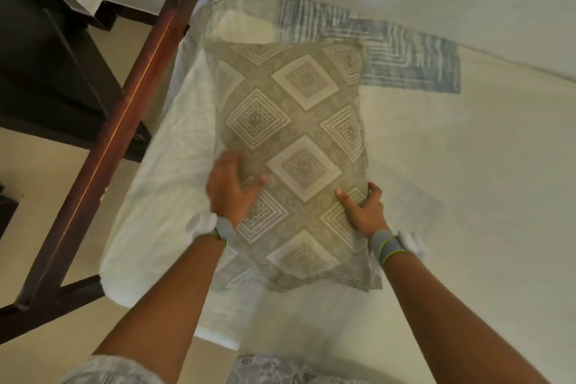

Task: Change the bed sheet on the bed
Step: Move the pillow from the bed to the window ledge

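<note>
The pillow (293, 153) is lying at the head end of the bed, long axis running from 12 to 6 o'clock, beside the dark wooden bed frame (124, 121) at 9 o'clock. The pale bed sheet (467, 181) is covering the mattress beneath it, a blue-patterned patch (405, 62) showing at 1 o'clock.

The left hand (232, 188) is gripping the pillow's left edge, thumb pressing on top, fingers tucked out of sight. The right hand (363, 204) is clasping the right edge likewise.

Judgement: the pillow is appearing soft, light and compressible; it is likely sagging if held by one end. Opposite side edges near mid-length are offering the surest hold. The sheet is looking thin, limp and easily rucked.
</note>
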